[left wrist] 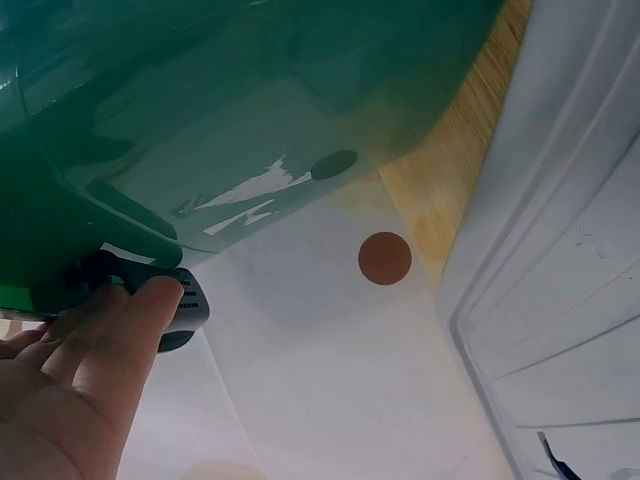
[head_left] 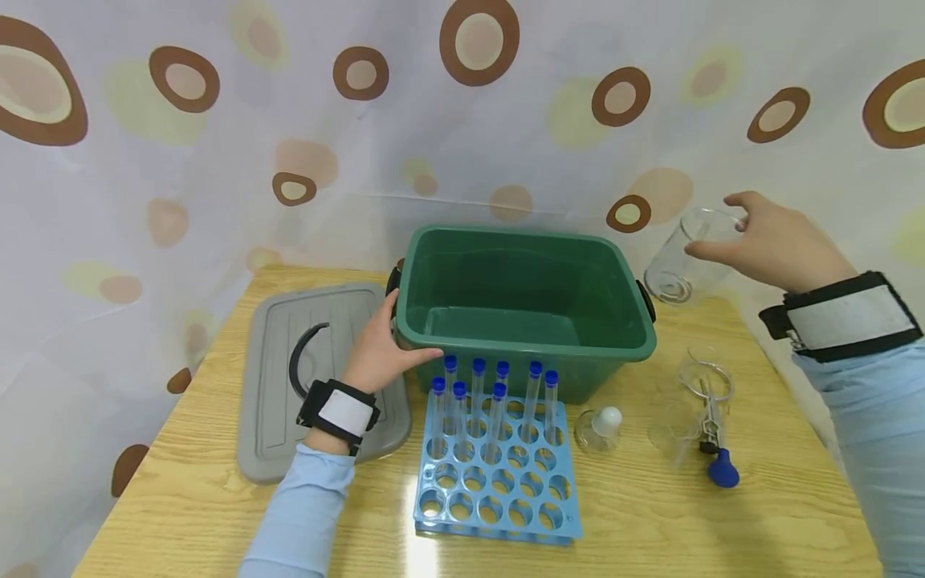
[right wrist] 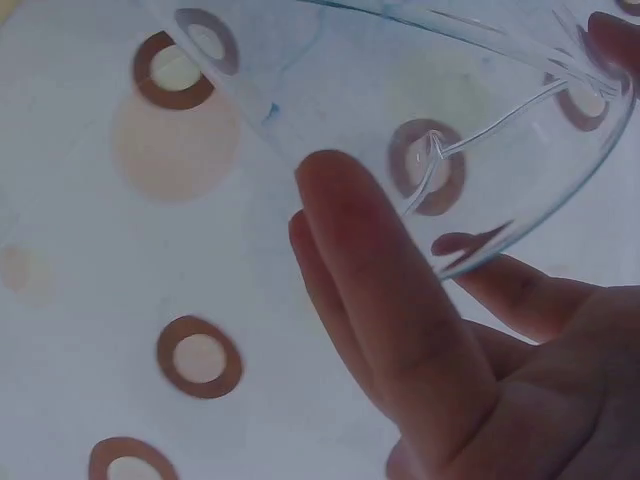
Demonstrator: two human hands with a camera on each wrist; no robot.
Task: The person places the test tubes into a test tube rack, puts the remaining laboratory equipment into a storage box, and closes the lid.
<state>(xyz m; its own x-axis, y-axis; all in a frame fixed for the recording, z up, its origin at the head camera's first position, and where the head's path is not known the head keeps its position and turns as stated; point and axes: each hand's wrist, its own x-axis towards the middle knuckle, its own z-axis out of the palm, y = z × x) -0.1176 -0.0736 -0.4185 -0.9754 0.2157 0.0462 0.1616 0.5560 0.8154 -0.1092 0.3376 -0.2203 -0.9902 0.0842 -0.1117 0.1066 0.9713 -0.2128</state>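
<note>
At the left end of a green plastic bin, my left hand grips the rim, its thumb lying along the front edge. The left wrist view shows its fingers at the bin's black handle. Off the bin's right end, my right hand holds a clear glass beaker in the air by its rim. The beaker is tilted, with its base toward the lower left. In the right wrist view, thumb and fingers are around the beaker's rim. The visible inside of the bin holds nothing.
In front of the bin stands a blue rack with several blue-capped test tubes. A small white-topped glass bottle is beside it. Glassware, a metal clamp and a blue rubber bulb lie right; a grey lid lies left. Behind hangs a patterned curtain.
</note>
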